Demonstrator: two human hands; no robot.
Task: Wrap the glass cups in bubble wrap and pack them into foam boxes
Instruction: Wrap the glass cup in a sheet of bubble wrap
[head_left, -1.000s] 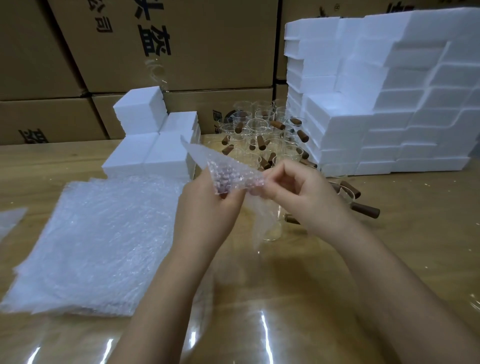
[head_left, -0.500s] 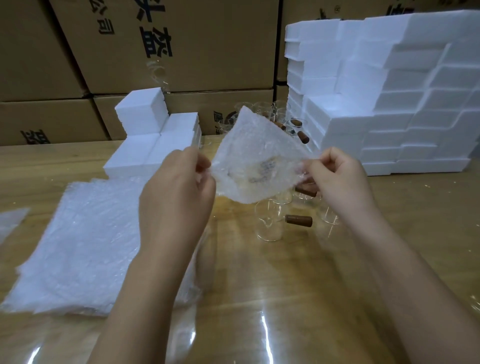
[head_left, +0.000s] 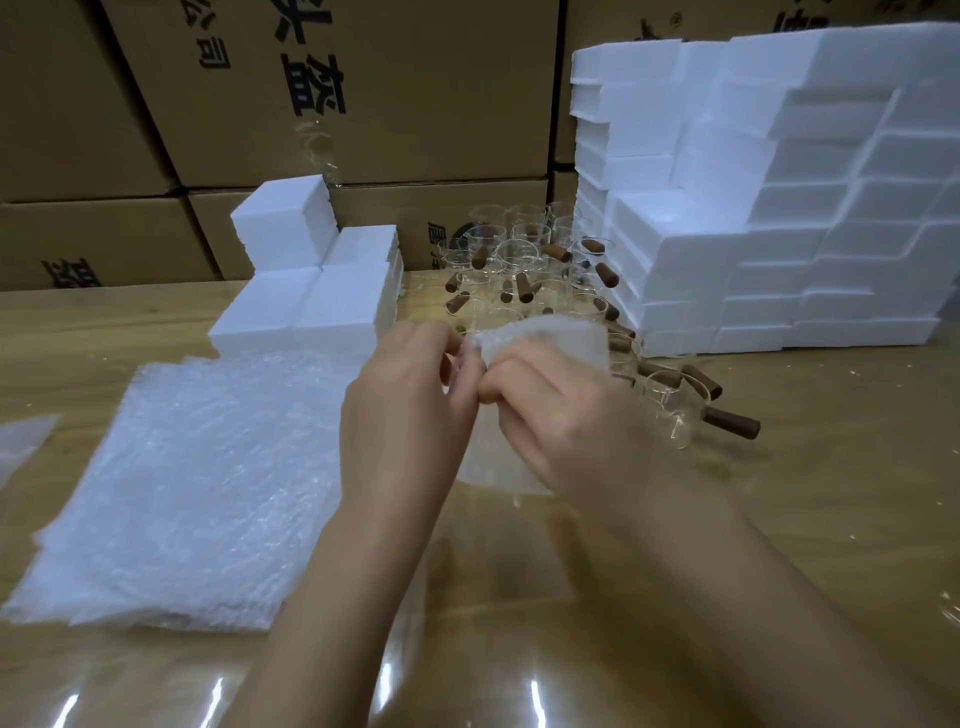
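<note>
Left hand (head_left: 410, 410) and right hand (head_left: 561, 415) are held side by side, and a bubble wrap sheet (head_left: 550, 335) is pinched by both, before the glass cups (head_left: 519, 254).

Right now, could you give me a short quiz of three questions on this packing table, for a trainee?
1. True or false: the left hand and the right hand both pinch one bubble wrap piece.
2. The bubble wrap stack lies: A) left of the hands; B) right of them; C) between them.
3. Fill in: the glass cups have ___ handles.
Key: 1 true; 2 A; 3 brown.
</note>
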